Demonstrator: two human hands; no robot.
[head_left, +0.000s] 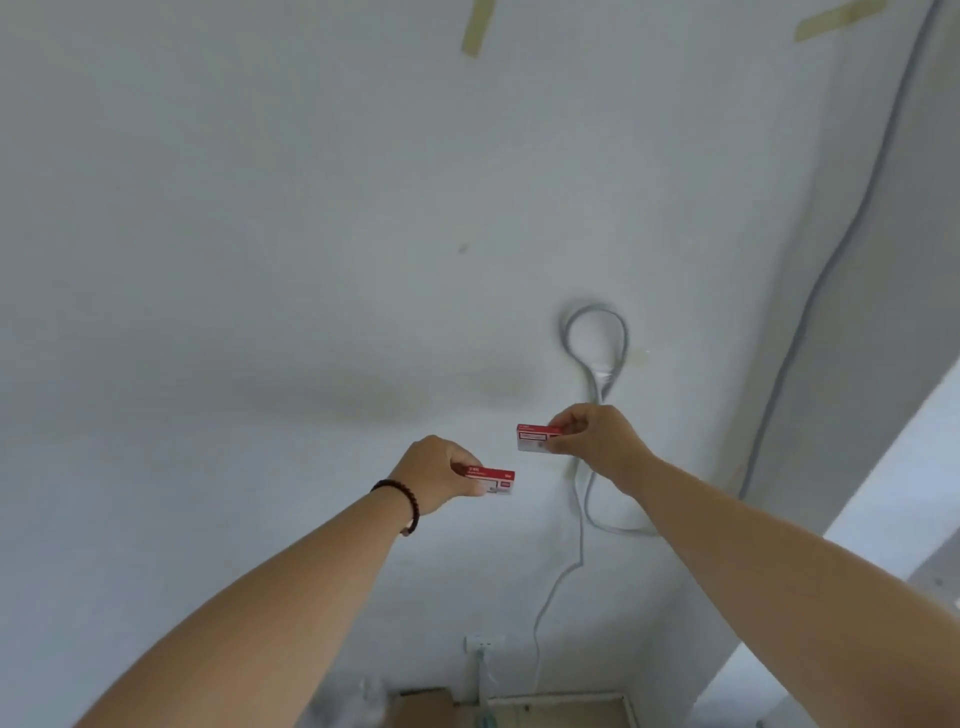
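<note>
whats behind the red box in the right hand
The white wall. A grey cable loops above the right hand and comes out below it; the stretch between is covered by the hand, so whether any runs directly behind the red box cannot be seen.

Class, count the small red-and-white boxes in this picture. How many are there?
2. One box in the left hand, lower; the other box in the right hand, higher.
</note>
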